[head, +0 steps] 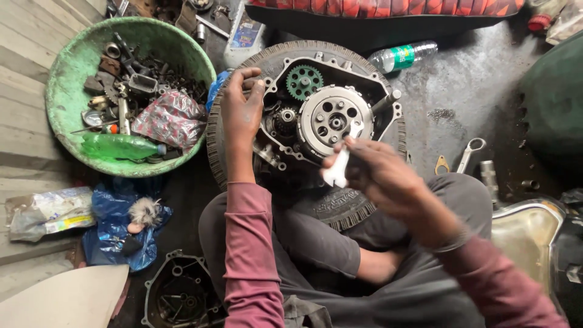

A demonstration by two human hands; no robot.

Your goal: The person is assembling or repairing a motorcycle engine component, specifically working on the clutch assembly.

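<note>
My right hand (pixel 388 176) is closed around a small silver wrench (pixel 340 161), its head lying against the round clutch plate (pixel 335 118) of the engine case (pixel 316 112) that sits on an old tyre (pixel 334 206) between my knees. My left hand (pixel 242 109) rests on the case's left edge, fingers curled loosely over the rim near a bolt, holding nothing loose that I can see. The wrench looks light, stiff steel, probably greasy, so I judge a firm grip well down the handle is best, away from the jaw end. The engine case looks heavy and hard, with sharp teeth on the small green sprocket (pixel 304 82) above the clutch; I would steady it by the outer rim only. Room is tight: the green basin (pixel 67 91) full of parts crowds my left, with a green bottle (pixel 118 146) lying in it, and a water bottle (pixel 404 56) lies just beyond the tyre. On the floor to my right another spanner (pixel 470 153) lies well apart, leaving some open room there for swinging the handle.
</note>
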